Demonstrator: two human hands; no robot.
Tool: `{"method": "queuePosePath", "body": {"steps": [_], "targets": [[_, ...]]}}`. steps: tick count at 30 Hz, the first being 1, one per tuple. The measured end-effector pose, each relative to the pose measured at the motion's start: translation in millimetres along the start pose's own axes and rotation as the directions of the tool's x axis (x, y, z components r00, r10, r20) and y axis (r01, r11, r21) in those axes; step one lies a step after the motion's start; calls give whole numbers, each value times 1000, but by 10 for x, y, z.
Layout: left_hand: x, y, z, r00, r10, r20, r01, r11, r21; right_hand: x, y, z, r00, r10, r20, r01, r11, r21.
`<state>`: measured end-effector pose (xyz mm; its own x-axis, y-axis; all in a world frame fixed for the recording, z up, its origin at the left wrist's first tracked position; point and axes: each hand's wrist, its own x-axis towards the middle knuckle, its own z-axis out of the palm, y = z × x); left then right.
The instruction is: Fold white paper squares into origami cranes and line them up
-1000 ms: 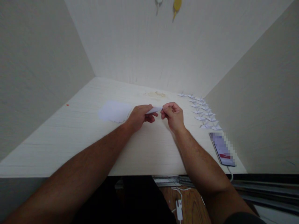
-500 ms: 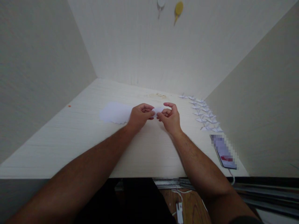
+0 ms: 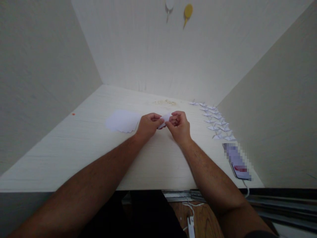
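A small piece of folded white paper is held just above the table, between my two hands. My left hand pinches its left side with thumb and fingers. On its right side, my right hand grips the edge between thumb and curled fingers. Left of my left hand lies a spread pile of white paper sheets. Several folded white paper cranes stand in rows at the right of the table. The fingertips hide part of the held paper.
A phone with a blurred screen lies at the right edge, its white cable hanging off the table. Walls enclose the back and both sides. A yellow hook and a white hook are on the back wall. A power strip lies below.
The folded paper has tilted and shows more of its face. My right fingers, raised and spread before, have curled down toward it. My left hand has barely moved.
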<state>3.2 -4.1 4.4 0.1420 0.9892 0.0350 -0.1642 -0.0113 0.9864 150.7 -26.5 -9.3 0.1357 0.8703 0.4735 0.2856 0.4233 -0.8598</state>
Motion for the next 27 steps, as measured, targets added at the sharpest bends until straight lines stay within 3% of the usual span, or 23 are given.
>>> {"method": "queuePosePath", "body": {"steps": [5,9,12,16,23,27], "targets": [[38,-64,-6,997,62,-34,-64,996,-63,15,62,2,1000,16,-8,-16,999,29],[30,-73,0,998,60,16,-58,995,-83,27,69,8,999,51,0,-51,998,48],[17,-59,-4,996,83,19,-82,996,-40,35,42,-5,998,44,-47,-41,997,71],[11,-32,-18,986,164,14,-165,984,73,41,9,-17,1000,19,-3,-19,1000,10],[1,-5,0,973,231,29,-232,971,65,53,-29,11,979,180,92,-193,967,164],[-7,-1,11,981,193,32,-195,977,92,50,-66,4,983,175,55,-181,974,135]]}}
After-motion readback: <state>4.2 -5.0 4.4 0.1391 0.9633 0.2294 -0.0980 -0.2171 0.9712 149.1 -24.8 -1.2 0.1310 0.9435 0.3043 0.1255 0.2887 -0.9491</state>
